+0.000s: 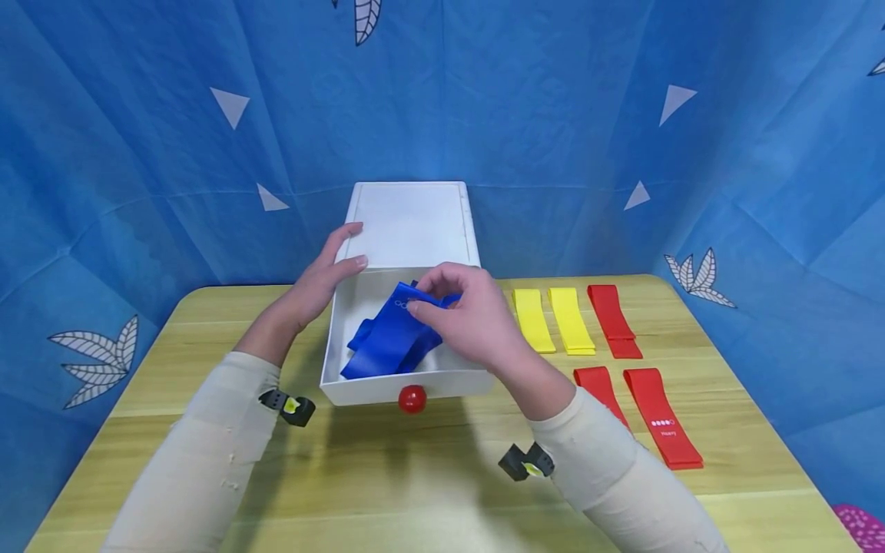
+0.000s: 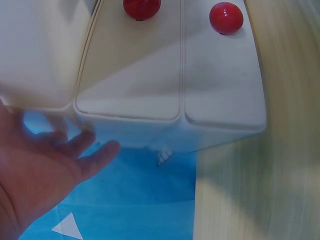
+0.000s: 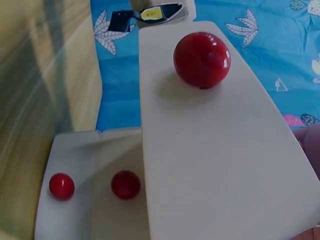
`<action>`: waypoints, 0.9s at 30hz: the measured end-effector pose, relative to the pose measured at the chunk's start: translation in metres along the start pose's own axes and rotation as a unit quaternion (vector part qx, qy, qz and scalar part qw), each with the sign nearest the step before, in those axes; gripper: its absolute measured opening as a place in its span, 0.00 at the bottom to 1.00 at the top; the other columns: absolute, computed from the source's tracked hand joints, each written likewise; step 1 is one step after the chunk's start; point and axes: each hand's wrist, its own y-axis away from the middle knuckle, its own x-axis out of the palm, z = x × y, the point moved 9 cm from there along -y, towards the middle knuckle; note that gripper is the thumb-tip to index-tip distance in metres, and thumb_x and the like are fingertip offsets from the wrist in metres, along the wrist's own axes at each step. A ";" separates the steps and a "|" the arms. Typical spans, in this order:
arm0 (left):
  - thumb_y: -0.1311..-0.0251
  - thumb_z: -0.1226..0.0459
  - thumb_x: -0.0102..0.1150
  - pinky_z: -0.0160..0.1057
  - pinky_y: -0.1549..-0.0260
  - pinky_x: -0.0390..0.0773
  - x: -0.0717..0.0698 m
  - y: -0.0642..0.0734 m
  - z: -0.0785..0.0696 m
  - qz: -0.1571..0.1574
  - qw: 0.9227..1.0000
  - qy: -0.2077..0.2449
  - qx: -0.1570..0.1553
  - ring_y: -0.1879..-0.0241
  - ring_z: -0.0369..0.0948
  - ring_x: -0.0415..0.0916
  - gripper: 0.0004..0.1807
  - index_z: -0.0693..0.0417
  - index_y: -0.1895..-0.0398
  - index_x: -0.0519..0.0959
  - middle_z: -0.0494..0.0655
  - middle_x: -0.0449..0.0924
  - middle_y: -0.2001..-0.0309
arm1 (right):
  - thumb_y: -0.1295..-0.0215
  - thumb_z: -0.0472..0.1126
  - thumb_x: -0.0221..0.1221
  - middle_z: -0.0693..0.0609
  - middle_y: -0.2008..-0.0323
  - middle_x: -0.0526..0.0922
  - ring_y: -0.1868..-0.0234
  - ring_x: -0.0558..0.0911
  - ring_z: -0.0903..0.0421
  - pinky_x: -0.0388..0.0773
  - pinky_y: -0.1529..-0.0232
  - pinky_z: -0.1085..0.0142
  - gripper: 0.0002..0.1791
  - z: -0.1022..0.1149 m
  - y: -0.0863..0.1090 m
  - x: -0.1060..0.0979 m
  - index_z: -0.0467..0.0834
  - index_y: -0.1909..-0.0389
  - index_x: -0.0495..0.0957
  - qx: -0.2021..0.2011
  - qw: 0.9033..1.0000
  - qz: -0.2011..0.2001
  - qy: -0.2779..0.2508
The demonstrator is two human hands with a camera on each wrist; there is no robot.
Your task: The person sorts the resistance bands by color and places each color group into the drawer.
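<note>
A white drawer cabinet [image 1: 411, 223] stands at the back of the table, its top drawer [image 1: 376, 392] pulled out. Blue elastic exercise bands [image 1: 387, 342] lie folded and overlapping inside that drawer. My right hand [image 1: 477, 315] reaches over the drawer's right side and pinches a blue band between thumb and fingers; its fingertips are partly hidden. My left hand [image 1: 314, 288] rests at the cabinet's left side, fingers extended. In the left wrist view, the left hand's fingers [image 2: 100, 157] lie loosely beside the cabinet wall. Only an edge of the right hand [image 3: 312, 147] shows in the right wrist view.
Right of the cabinet lie two yellow bands [image 1: 532, 321] and several red bands [image 1: 664, 418], folded flat on the wooden table [image 1: 387, 491]. A red knob [image 1: 412, 399] juts from the pulled-out drawer. Two lower drawers [image 2: 222, 75] are closed. Blue cloth [image 1: 553, 138] hangs behind.
</note>
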 end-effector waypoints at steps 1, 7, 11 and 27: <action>0.31 0.41 0.44 0.65 0.41 0.66 0.000 0.000 0.000 0.000 1.000 0.001 0.001 0.29 0.57 0.51 0.39 0.32 0.21 0.44 0.48 0.39 0.22 | 0.37 0.41 0.68 0.57 0.64 0.85 0.58 0.79 0.55 0.76 0.58 0.56 0.04 0.001 0.000 -0.001 0.48 0.64 0.83 -0.004 1.000 -0.004 0.012; 0.30 0.43 0.44 0.65 0.40 0.64 -0.001 0.000 0.001 0.001 1.000 0.006 0.004 0.28 0.56 0.49 0.38 0.32 0.21 0.44 0.47 0.39 0.22 | 0.39 0.42 0.70 0.57 0.65 0.84 0.59 0.80 0.56 0.78 0.60 0.58 0.06 0.002 -0.002 -0.012 0.49 0.64 0.83 -0.011 0.997 -0.029 0.072; 0.30 0.43 0.44 0.65 0.39 0.63 -0.001 0.001 0.000 0.003 1.000 0.011 0.005 0.29 0.56 0.49 0.38 0.33 0.21 0.44 0.48 0.38 0.22 | 0.40 0.43 0.71 0.56 0.65 0.84 0.58 0.81 0.54 0.78 0.62 0.58 0.08 -0.002 -0.004 -0.018 0.48 0.62 0.83 0.007 0.995 -0.034 0.099; 0.30 0.44 0.44 0.65 0.39 0.63 -0.001 0.000 0.000 0.006 1.000 0.014 0.002 0.28 0.56 0.49 0.38 0.33 0.21 0.44 0.48 0.37 0.21 | 0.39 0.45 0.69 0.54 0.61 0.85 0.56 0.80 0.52 0.77 0.59 0.54 0.10 -0.018 -0.001 -0.048 0.47 0.59 0.83 0.042 0.982 -0.065 0.170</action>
